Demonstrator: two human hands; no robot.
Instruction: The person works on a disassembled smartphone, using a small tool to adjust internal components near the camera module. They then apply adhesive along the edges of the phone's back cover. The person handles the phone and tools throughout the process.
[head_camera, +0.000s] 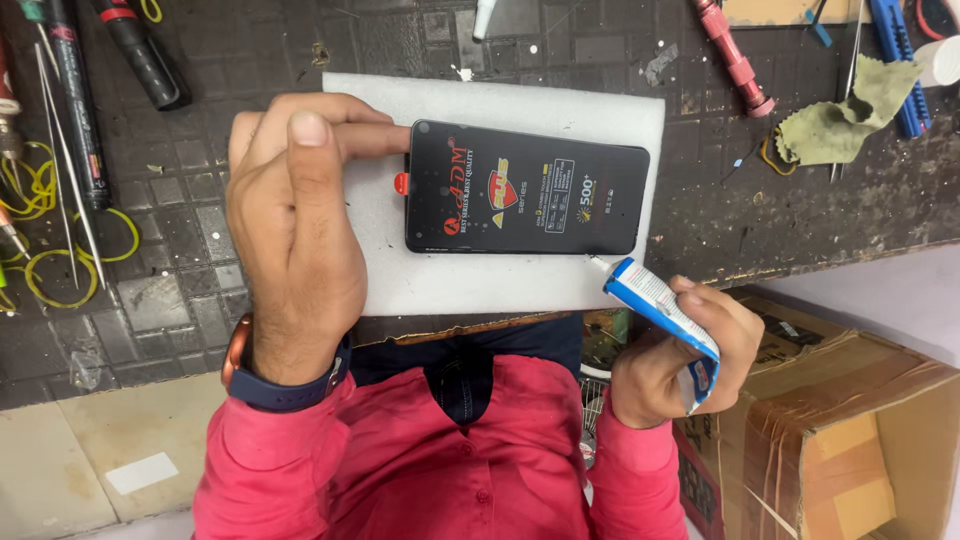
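Phone screen (525, 188), black and glossy, lies on white foam (500, 285), left hand (290, 235) pinching its edge, right hand (680, 350) squeezing a glue tube (660, 310).

A small repair workshop, by the look of the bench. The dark mat (250, 50) under the hands is scuffed and stained. Left of the left hand (295, 235) lie tweezers (62, 160), rubber bands (60, 265) and black-handled tools (140, 55). Beyond the right hand (680, 350) sit a red screwdriver (735, 60), a dirty rag (840, 120) and a blue tool (897, 65); a taped carton (850, 430) stands beside it.
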